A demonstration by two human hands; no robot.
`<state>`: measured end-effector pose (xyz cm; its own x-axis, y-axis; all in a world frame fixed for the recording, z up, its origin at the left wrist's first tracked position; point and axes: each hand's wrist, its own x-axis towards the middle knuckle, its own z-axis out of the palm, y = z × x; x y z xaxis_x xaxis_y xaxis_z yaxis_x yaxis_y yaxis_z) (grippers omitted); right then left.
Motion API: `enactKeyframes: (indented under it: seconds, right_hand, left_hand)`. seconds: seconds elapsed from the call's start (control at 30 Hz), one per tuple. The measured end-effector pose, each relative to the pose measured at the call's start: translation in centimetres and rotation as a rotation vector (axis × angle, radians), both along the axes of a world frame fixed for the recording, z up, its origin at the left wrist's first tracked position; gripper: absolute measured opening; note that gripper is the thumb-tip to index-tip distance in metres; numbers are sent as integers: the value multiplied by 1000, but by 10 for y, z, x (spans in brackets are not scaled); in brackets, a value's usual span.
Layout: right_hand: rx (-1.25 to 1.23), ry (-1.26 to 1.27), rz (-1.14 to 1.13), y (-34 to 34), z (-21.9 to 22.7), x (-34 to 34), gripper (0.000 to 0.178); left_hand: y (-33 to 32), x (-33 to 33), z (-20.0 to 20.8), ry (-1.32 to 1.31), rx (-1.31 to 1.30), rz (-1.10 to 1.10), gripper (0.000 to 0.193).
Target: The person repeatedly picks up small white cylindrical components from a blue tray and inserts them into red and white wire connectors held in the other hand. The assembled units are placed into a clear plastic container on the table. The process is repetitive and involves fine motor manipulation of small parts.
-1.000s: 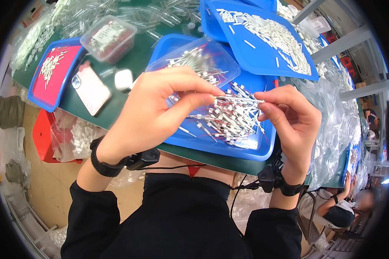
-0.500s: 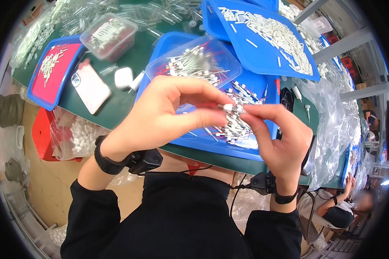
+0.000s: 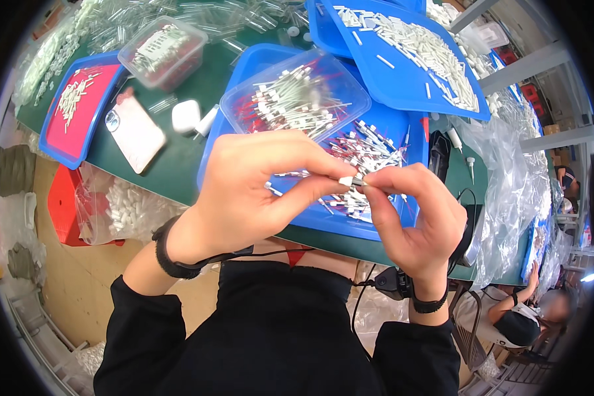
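My left hand (image 3: 257,191) pinches one end of a small white-capped piece (image 3: 347,180) between thumb and forefinger. At its other end, a thin grey part is pinched by the thumb and forefinger of my right hand (image 3: 419,214). The two fingertips almost meet, so much of the piece is hidden. Below and behind the hands lies a blue tray (image 3: 414,135), holding a loose pile of white-capped pieces with thin red and pale leads (image 3: 369,148). A clear plastic tub (image 3: 340,76) rests in the tray's far left part, full of similar pieces.
Another blue tray (image 3: 402,99) with short white tubes overlaps at the far right. To the left are a phone (image 3: 135,135), a white rounded case (image 3: 186,117), a lidded clear box (image 3: 162,56) and a red-lined tray (image 3: 79,135). Plastic bags (image 3: 508,178) hang along the right.
My hands have drawn closer together, the left turning slightly and the right shifting left and down. The white-capped piece now sits lower, held at both ends.
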<state>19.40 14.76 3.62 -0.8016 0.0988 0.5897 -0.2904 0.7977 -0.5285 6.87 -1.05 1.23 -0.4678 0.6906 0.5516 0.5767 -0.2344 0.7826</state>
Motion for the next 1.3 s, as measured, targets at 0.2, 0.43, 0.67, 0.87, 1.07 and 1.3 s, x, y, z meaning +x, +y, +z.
enactKeyframes:
  seconds: [0.2,0.43,0.67,0.87,1.07,1.3]
  right_hand:
    - [25,44,47,2,-6,-2,22]
    - [112,5,57,-1,-6,-6,28]
    - [231,-279,-237,37,-11,3,28]
    - [174,-98,-455,87,5,-60,21]
    - [356,-355,-311,145,-30,-124,23]
    - [289,-335,-542,122,-20,-112,17]
  left_hand:
    - [-2,0,2,74,11,7,18]
    - [-2,-3,-8,78,-16,-64,24]
    - [15,-61,-1,295,-326,19,35]
    - [49,-95,-40,472,-625,87,15]
    - [73,-80,-42,719,-777,205,16]
    - [64,-70,-38,741,-826,263,20]
